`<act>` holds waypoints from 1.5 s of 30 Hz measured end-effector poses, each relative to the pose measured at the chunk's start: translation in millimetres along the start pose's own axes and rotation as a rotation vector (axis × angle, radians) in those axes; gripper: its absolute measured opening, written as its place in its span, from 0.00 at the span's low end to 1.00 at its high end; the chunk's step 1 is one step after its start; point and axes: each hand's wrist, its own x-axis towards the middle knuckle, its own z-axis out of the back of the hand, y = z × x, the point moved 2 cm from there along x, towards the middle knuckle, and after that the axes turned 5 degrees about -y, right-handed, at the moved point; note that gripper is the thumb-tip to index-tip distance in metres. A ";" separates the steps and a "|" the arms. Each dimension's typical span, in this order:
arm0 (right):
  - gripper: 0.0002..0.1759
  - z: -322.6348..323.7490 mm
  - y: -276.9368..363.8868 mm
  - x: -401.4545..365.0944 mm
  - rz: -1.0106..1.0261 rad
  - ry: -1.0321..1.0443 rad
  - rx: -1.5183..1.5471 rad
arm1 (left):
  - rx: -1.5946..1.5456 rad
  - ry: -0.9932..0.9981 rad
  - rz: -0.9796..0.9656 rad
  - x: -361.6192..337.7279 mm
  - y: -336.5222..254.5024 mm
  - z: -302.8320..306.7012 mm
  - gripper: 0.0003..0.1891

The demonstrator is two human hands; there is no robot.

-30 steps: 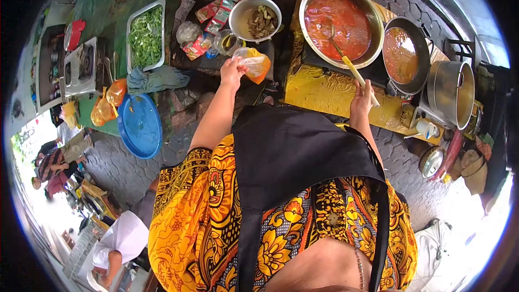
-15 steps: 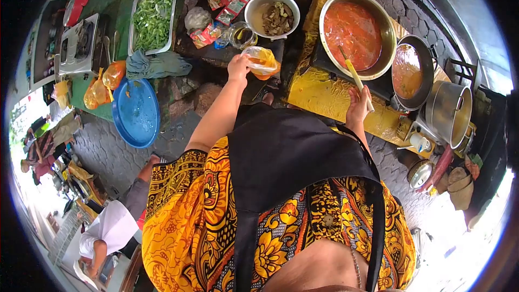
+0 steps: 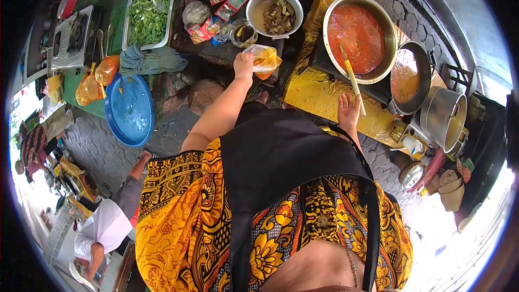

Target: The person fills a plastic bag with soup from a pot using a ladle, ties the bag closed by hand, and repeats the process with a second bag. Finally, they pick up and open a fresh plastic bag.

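My left hand (image 3: 243, 67) is closed on a clear plastic bag (image 3: 263, 59) with orange and yellow contents, held near the edge of the dark table. My right hand (image 3: 348, 111) has its fingers apart, beside the pale handle of a ladle (image 3: 352, 82). That handle leans over the rim of a large metal pot (image 3: 390, 54) of red-orange soup; the ladle's lower end is hidden in the soup. Left of the big pot stands a smaller pot (image 3: 297, 6) with dark pieces in it, and a glass jar (image 3: 243, 33) is close to the bag.
Right of the soup is a dark pan (image 3: 426, 75), then a tall aluminium pot (image 3: 440, 113). A tray of chopped greens (image 3: 150, 13), a grey cloth (image 3: 151, 60), a blue basin (image 3: 130, 111) and a stove (image 3: 73, 38) are at left. Another person (image 3: 105, 227) is at lower left.
My right hand has opened off the ladle handle and moved slightly left and down. The left hand still holds the bag, shifted slightly right. The camera view has shifted a little.
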 end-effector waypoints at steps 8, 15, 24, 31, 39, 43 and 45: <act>0.22 5.4 -48.8 34.6 -0.208 -0.084 -0.081 | 0.118 -0.004 -0.119 -15.8 -21.0 -8.4 0.12; 0.19 -105.9 -58.5 -4.4 0.406 0.481 -1.202 | 0.231 0.141 -0.075 -12.1 -24.6 -1.1 0.17; 0.26 -193.6 -139.5 -71.1 0.589 1.108 -1.460 | 0.262 0.165 -0.091 -23.7 -39.5 -11.5 0.16; 0.07 -175.1 -123.1 -72.5 0.871 1.079 -1.582 | 0.228 0.050 -0.155 -6.8 -25.9 -10.7 0.15; 0.08 -172.4 -99.3 -81.9 1.066 1.064 -1.689 | 0.324 0.096 -0.150 -14.1 -38.0 -25.7 0.15; 0.12 -175.4 -100.9 -85.0 1.012 0.970 -1.583 | 0.268 0.152 -0.126 -18.2 -46.1 -30.7 0.16; 0.14 -185.1 -100.2 -82.6 0.950 0.853 -1.509 | 0.311 0.164 -0.123 -19.4 -47.1 -32.4 0.15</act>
